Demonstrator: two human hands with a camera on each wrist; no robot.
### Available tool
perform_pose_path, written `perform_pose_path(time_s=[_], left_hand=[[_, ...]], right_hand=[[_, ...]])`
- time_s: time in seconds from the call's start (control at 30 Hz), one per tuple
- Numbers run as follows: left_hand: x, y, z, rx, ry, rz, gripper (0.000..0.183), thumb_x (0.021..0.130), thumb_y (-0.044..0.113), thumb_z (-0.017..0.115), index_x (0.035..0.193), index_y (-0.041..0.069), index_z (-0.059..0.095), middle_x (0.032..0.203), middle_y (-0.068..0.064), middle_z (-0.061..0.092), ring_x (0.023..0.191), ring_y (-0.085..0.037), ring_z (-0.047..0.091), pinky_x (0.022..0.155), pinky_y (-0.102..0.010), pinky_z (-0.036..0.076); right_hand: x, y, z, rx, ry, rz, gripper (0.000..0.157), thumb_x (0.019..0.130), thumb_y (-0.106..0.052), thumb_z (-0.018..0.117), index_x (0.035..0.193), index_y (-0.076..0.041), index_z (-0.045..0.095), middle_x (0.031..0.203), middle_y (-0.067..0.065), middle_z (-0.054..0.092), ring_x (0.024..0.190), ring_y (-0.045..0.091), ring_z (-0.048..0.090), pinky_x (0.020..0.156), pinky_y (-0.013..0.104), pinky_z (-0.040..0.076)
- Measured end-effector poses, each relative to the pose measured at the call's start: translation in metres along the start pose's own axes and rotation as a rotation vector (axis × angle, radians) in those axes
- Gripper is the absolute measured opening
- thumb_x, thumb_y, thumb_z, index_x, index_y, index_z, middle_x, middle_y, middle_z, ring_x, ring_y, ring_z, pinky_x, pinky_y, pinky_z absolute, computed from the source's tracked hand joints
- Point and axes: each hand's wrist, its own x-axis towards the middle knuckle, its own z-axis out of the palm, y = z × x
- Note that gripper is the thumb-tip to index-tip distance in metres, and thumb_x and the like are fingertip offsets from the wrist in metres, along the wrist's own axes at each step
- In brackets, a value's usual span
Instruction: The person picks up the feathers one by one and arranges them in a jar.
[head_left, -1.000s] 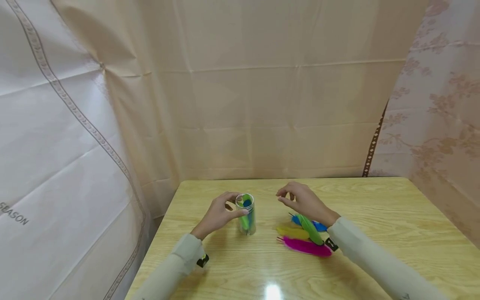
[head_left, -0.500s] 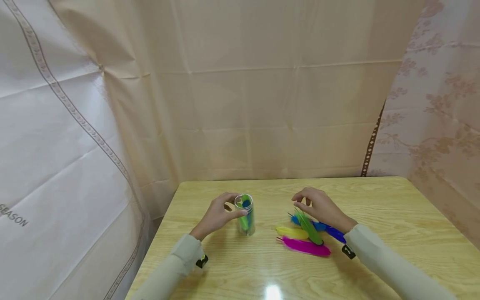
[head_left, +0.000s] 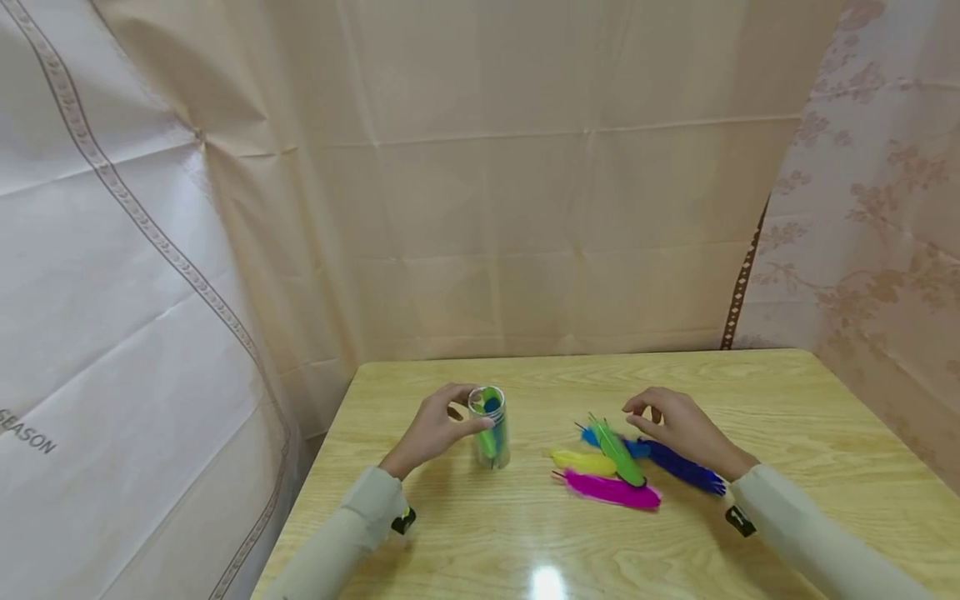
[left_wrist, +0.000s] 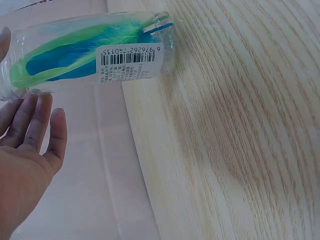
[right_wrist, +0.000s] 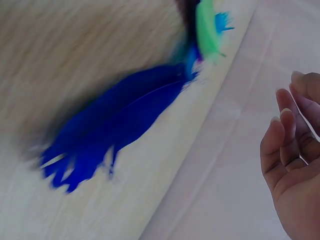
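My left hand (head_left: 433,429) grips a clear bottle (head_left: 504,450) near its rim, thumb in front and fingers behind. The bottle stands upright on the table; green and blue feathers (left_wrist: 65,62) are inside it, and a barcode label (left_wrist: 129,57) shows on its side. My right hand (head_left: 678,423), fingers loosely bent and holding nothing, hovers above a dark blue feather (head_left: 684,468). Left of that, a green feather (head_left: 618,454) lies across a light blue feather (head_left: 637,449) and touches a yellow feather (head_left: 579,463). A magenta feather (head_left: 611,492) lies closest to me.
The wood-grain table (head_left: 450,542) carries all of this. Behind it hangs a beige cloth (head_left: 480,250), with a white cloth (head_left: 135,350) on the left and a flowered cloth (head_left: 892,275) on the right.
My right hand has moved right over the feathers, away from the bottle, uncovering the dark blue feather. My left hand and the bottle have stayed in place.
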Motion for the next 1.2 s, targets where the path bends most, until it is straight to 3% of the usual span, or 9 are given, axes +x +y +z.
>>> perform_pose_path(time_s=[0.33,0.63,0.97,1.2], left_hand=[[0.001,0.0,0.0,-0.01,0.0,-0.005,0.054,0.088,0.046,0.082,0.135,0.024,0.064,0.124,0.0,0.065,0.108,-0.013,0.06,0.089,-0.04,0.053],[0.001,0.0,0.0,-0.017,-0.002,-0.014,0.054,0.089,0.045,0.081,0.135,0.023,0.064,0.123,0.003,0.065,0.109,-0.014,0.061,0.089,-0.04,0.053],[0.001,0.0,0.001,-0.035,0.0,-0.028,0.056,0.087,0.045,0.083,0.135,0.023,0.064,0.123,0.003,0.065,0.111,-0.022,0.061,0.09,-0.042,0.053],[0.001,-0.001,0.0,-0.043,-0.007,-0.018,0.056,0.088,0.044,0.082,0.136,0.022,0.064,0.127,-0.007,0.065,0.111,-0.022,0.06,0.091,-0.043,0.052]], right_hand=[[-0.028,0.022,-0.007,-0.031,0.0,0.056,0.011,0.094,-0.011,0.076,0.105,-0.008,0.076,0.09,-0.01,0.067,0.066,0.003,0.048,0.057,0.024,0.044],[-0.05,0.041,-0.012,-0.038,-0.064,0.14,0.015,0.094,-0.011,0.076,0.107,-0.007,0.075,0.09,-0.009,0.067,0.066,0.003,0.047,0.056,0.025,0.042],[-0.075,0.052,-0.015,-0.041,-0.113,0.265,0.023,0.092,-0.024,0.08,0.106,-0.006,0.075,0.09,-0.007,0.068,0.068,0.004,0.047,0.057,0.025,0.043],[-0.089,0.056,-0.019,-0.011,-0.121,0.318,0.027,0.089,-0.03,0.082,0.104,-0.007,0.076,0.088,-0.008,0.068,0.069,0.005,0.05,0.058,0.026,0.044]])
